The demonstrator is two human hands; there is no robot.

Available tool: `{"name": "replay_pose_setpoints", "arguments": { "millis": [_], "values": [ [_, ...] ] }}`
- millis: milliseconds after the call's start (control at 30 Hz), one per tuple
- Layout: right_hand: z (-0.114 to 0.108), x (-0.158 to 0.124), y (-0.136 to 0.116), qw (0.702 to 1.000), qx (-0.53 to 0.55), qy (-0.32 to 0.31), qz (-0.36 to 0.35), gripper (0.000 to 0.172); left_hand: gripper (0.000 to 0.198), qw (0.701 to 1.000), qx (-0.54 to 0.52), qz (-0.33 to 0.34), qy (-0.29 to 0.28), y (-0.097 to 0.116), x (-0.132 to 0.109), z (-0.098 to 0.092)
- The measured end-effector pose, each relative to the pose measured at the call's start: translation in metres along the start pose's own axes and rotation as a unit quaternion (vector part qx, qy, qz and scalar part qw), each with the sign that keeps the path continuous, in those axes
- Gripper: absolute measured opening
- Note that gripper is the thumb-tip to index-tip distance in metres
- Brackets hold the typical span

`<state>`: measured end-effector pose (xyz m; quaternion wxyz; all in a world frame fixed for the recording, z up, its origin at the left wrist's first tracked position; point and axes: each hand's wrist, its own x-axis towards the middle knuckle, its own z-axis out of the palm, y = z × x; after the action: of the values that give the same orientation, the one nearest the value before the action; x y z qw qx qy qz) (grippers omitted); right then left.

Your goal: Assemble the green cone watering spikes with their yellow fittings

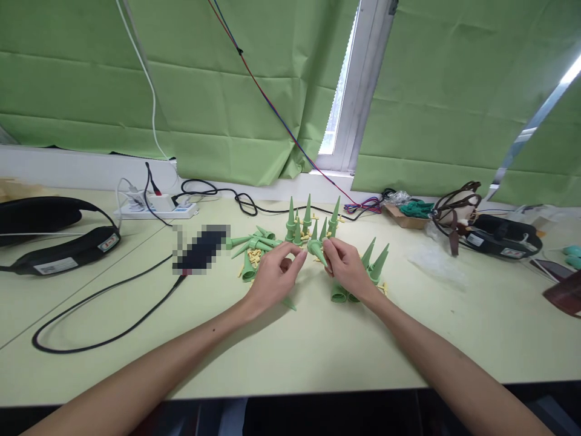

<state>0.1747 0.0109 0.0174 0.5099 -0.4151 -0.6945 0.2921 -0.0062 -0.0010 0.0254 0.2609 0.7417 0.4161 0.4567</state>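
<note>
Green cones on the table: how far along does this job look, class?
Seemingly done: the upright cones standing behind the hands. In hand: the right hand pinches one green cone, the left hand pinched beside its wide end; what it holds is unclear. Remaining: cones lying flat and yellow pieces scattered beside them.

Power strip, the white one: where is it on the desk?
In the head view the white power strip lies back left on the desk, below the green curtain, with black cables looping off its right end.
</note>
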Motion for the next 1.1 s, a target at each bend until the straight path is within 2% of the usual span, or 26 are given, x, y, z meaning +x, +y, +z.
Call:
{"name": "replay_pose_setpoints", "arguments": {
  "millis": [100,167,267,533,667,800,967,1100],
  "values": [
    [-0.001,-0.001,-0.004,1.0,-0.003,-0.016,-0.015,0.044,0.043,0.992,-0.064,-0.09,-0.067,0.0,0.003,0.0],
    [-0.002,-0.002,-0.005,0.999,-0.006,-0.036,-0.026,0.044,0.046,0.983,-0.096,-0.119,-0.106,-0.001,0.004,0.0],
    [-0.002,-0.002,-0.004,0.998,0.002,-0.064,-0.026,0.043,0.044,0.974,-0.125,-0.133,-0.131,-0.004,0.004,0.0],
    [-0.002,-0.002,0.002,0.995,0.033,-0.098,-0.012,0.046,0.037,0.977,-0.12,-0.117,-0.134,-0.008,0.002,-0.002],
    [-0.002,-0.003,0.002,0.994,0.048,-0.1,0.0,0.048,0.033,0.986,-0.091,-0.078,-0.118,-0.01,0.0,0.0],
    [0.0,-0.004,0.0,0.995,0.037,-0.097,0.008,0.055,0.028,0.998,-0.035,0.02,-0.048,-0.015,-0.001,0.003],
    [0.0,-0.004,-0.002,0.993,0.027,-0.111,0.02,0.059,0.015,0.987,0.052,0.152,-0.01,-0.017,-0.003,0.003],
    [0.0,-0.004,-0.001,0.993,0.023,-0.114,0.021,0.058,0.013,0.979,0.072,0.192,-0.002,-0.016,-0.005,0.003]
  ]
}}
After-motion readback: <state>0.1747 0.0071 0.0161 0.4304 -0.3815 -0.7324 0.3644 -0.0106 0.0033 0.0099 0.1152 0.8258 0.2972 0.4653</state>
